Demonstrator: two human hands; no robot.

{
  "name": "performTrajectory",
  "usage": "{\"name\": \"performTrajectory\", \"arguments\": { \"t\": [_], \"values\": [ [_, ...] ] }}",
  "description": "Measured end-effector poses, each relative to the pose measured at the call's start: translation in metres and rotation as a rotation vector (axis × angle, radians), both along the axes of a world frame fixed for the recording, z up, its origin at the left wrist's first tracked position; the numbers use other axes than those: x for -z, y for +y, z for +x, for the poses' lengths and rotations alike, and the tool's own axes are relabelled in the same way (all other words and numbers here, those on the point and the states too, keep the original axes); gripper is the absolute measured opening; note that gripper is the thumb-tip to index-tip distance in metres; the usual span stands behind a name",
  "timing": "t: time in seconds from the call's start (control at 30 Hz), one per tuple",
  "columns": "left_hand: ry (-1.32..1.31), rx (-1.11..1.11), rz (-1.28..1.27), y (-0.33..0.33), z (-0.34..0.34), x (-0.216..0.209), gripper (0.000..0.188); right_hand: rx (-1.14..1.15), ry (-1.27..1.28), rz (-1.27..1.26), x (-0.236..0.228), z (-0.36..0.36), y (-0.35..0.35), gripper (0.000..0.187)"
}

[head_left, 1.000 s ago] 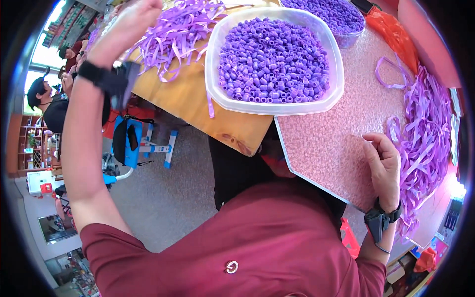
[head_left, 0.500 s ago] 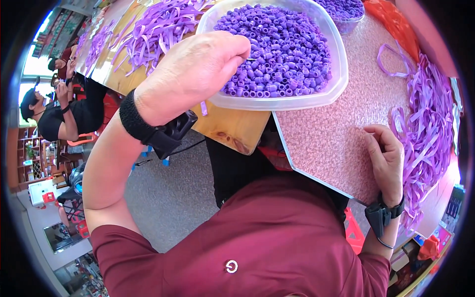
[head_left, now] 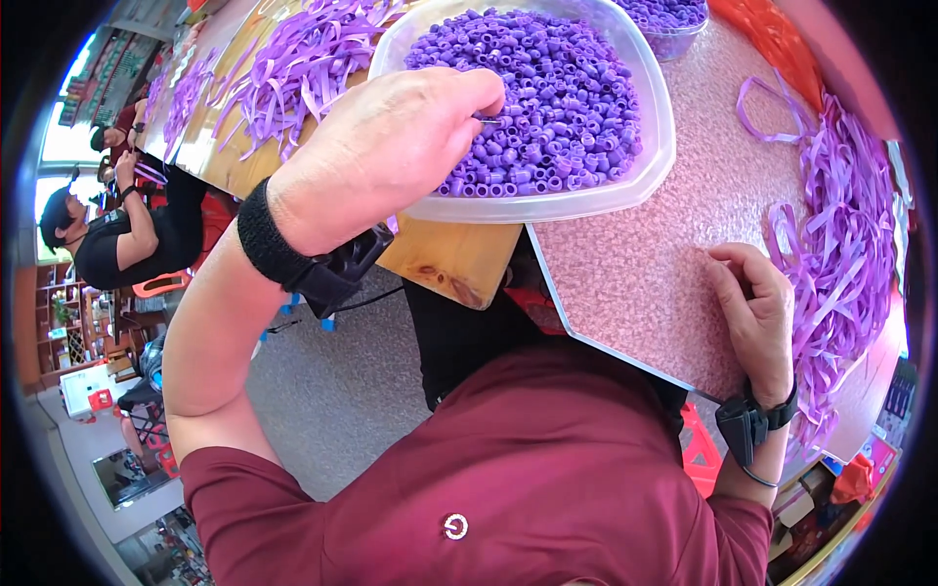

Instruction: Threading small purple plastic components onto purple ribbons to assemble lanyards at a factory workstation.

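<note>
My left hand (head_left: pixel 391 146) reaches over the left side of a clear plastic tub (head_left: pixel 586 203) full of small purple cap-like plastic pieces (head_left: pixel 547 107). Its thumb and forefinger are pinched together on a thin metal tool (head_left: pixel 487 119); only a short bit of it shows, close above the pieces. On the pink speckled tabletop (head_left: pixel 635 293), to the right of the tub, my right hand (head_left: pixel 757 308) rests with thumb and forefinger brought together and the other fingers curled. Whatever they may hold is too small to make out. A heap of purple ribbons (head_left: pixel 850 244) lies just beyond it.
More purple ribbons (head_left: pixel 303 63) are spread on the wooden tabletop (head_left: pixel 449 259) at left. A second container (head_left: pixel 674 39) of purple pieces stands behind the tub, near a red plastic bag (head_left: pixel 772 39). Two people sit at far left, one in black (head_left: pixel 117 230).
My left hand has moved slightly right and down over the purple pieces, still pinching the metal tool. My right hand stays almost in place. The whole view has shifted a little.
</note>
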State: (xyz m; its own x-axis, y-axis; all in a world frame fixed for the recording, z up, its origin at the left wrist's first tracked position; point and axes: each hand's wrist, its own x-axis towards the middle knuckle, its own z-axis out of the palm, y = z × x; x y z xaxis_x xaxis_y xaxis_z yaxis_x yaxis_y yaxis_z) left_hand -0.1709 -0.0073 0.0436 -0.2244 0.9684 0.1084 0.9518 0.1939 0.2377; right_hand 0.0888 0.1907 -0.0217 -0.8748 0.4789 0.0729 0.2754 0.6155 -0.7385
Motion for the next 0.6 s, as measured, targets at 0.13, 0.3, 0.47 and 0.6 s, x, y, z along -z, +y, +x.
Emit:
{"name": "performTrajectory", "arguments": {
  "t": [0.13, 0.3, 0.47, 0.6],
  "values": [
    [-0.039, -0.04, -0.042, 0.003, 0.003, -0.002, 0.015, -0.011, 0.009, 0.007, -0.002, 0.0, -0.001, 0.01],
    [-0.006, 0.037, 0.023, 0.001, 0.002, 0.003, 0.018, -0.031, 0.007, 0.043, -0.004, 0.002, -0.003, 0.009],
    [-0.186, -0.087, 0.131, -0.005, 0.032, -0.014, 0.018, 0.015, 0.034, -0.074, -0.004, 0.006, -0.004, 0.01],
    [-0.23, -0.063, 0.309, -0.006, 0.073, -0.015, 0.017, 0.003, 0.166, -0.234, -0.02, 0.007, -0.027, 0.017]
  ]
}}
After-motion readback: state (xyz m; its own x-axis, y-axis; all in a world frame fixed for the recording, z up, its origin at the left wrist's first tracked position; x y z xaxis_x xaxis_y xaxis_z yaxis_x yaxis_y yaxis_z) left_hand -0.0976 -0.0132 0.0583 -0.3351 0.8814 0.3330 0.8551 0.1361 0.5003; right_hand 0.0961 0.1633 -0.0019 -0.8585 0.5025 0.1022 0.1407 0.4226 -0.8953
